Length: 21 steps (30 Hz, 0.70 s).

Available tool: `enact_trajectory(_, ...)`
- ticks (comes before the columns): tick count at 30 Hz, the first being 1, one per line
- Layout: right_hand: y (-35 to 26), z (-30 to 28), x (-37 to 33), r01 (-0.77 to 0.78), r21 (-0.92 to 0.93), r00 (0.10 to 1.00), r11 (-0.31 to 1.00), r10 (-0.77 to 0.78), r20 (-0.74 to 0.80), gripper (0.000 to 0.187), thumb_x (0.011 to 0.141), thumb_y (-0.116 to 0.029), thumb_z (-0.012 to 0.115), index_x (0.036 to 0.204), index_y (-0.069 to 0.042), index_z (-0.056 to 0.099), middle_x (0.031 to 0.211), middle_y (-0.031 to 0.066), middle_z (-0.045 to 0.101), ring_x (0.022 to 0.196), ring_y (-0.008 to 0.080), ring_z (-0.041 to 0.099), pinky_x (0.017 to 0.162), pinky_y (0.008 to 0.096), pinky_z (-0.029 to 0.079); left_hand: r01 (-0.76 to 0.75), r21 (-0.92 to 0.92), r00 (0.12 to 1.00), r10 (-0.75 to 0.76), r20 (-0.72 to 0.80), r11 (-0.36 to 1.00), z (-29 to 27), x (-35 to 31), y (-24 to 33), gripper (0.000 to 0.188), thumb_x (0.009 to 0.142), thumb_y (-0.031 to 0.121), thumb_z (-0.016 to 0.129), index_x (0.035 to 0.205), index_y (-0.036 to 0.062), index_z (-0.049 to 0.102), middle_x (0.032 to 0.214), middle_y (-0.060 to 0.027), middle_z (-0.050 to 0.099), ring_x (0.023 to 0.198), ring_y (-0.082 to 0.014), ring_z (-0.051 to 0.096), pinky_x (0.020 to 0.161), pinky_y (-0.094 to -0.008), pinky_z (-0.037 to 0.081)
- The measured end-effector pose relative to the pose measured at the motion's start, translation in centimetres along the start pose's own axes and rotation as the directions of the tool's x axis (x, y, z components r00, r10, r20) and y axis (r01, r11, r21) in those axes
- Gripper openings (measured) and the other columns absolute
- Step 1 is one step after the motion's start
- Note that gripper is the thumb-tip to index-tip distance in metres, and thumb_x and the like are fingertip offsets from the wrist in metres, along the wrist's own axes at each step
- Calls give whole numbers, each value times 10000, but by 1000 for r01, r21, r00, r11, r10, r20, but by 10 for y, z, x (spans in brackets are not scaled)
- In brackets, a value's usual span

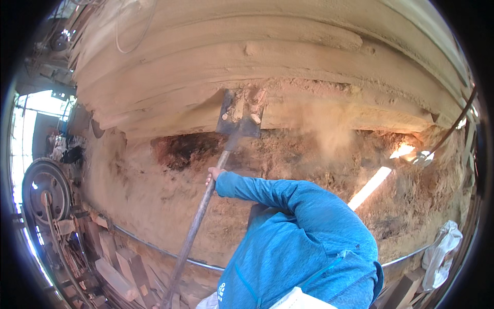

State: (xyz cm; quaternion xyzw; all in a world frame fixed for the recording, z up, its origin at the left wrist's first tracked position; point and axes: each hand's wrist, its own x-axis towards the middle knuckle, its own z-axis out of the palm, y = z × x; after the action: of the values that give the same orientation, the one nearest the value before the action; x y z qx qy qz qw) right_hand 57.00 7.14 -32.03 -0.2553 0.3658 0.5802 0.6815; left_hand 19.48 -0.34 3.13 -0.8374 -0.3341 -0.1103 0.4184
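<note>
My right hand (215, 175), at the end of a blue sleeve that reaches across to the left, is closed around the shaft of a long-handled shovel (206, 202). The shaft slants from the lower edge up to a flat dark blade (225, 121). Loose tan material and a few pale lumps (255, 118) lie on the blade. It is raised in front of dust-covered, curving boards (180, 103), above a pit of brown loose material (303, 159). A haze of dust hangs right of the blade. My left hand is not visible; the shovel's lower end runs to the picture's bottom edge.
A large dark wheel (46, 190) stands at the left, with wooden blocks (133, 268) below it. A thin metal pipe (154, 248) edges the pit's near side. A bright strip of light (369, 188) and a white bag (442, 255) are at the right.
</note>
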Motion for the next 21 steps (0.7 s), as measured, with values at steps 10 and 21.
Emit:
enact_trajectory(10,-69,-18,4,-43,148,994,988,28,103,231,913,-233,454,728,-106,402,555,49,378,472,213,400,467,399,405,36,114,999,-31,-38,993,8,37,20,162,826,273,543,699,254,642,604,-12,559,537,-229,533,476,-383,403)
enact_trajectory(21,-162,-130,-49,145,353,970,924,-204,133,266,930,-264,425,707,-133,363,551,25,353,475,175,348,480,376,394,-160,76,985,165,-60,984,18,87,79,151,760,289,634,675,170,596,643,-52,553,572,-248,543,509,-363,417)
